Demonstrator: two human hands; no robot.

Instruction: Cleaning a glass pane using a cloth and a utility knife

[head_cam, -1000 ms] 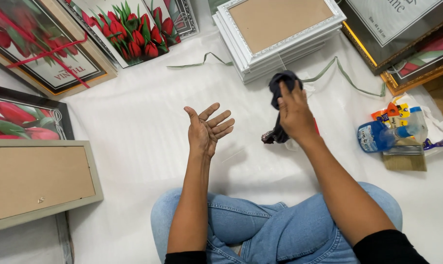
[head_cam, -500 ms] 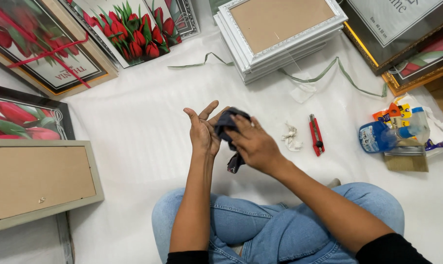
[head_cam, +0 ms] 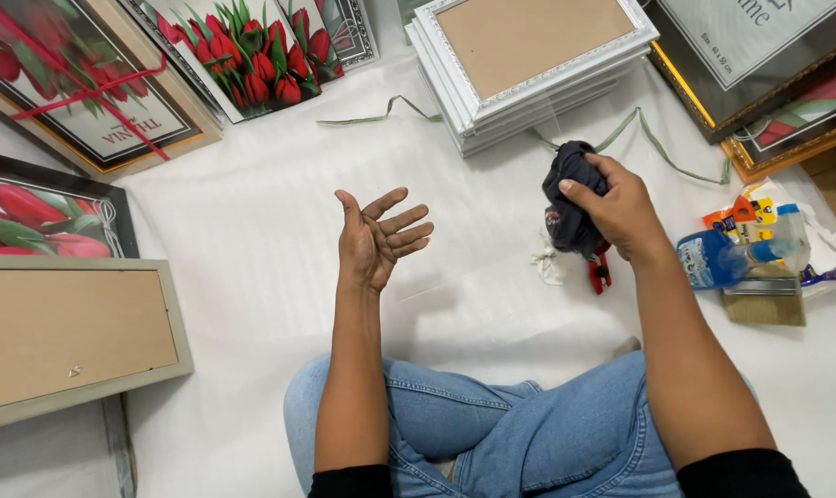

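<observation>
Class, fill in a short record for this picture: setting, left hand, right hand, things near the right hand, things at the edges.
Setting: person sitting on a white sheet
Left hand: open, palm up, holding nothing
Right hand: gripping a dark cloth
Near right hand: red cutter, blue spray bottle, brush
Edges: white frame stack, tulip pictures

Right hand (head_cam: 625, 210) grips a dark cloth (head_cam: 570, 198); left hand (head_cam: 376, 242) open.
</observation>
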